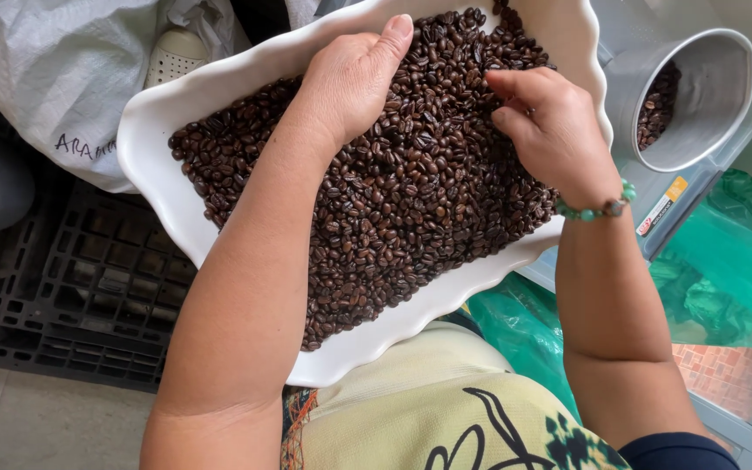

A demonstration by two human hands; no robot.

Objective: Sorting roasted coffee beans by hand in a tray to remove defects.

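White scalloped tray (154, 148) fills centre frame, resting on the person's lap, long axis running from 7 o'clock up to 1 o'clock. A deep layer of dark roasted coffee beans (411, 200) covers nearly all of it; bare rim shows at 9 o'clock and along the near edge. At 2 o'clock of the tray, a grey metal bin (707, 96) with a few beans inside. Green plastic bag (724, 261) at 4 o'clock, white woven sack (54, 78) at 10 o'clock, black plastic crate (80, 287) at 8 o'clock on the floor. Left hand (354, 78) lies palm-down on the beans toward the far end, fingers together and flat, thumb along the side. Right hand (550, 126), beaded bracelet (598, 209) at the wrist, hovers over the right edge of the heap, fingertips drawn together as if pinching a single bean; what sits in the pinch, cannot tell. Judgement: beans are small, hard, light singly, smooth and prone to roll, best taken by fingertip pinch or scooped. Loaded tray looks heavy and rigid, likely breakable; take hold under both long rims.
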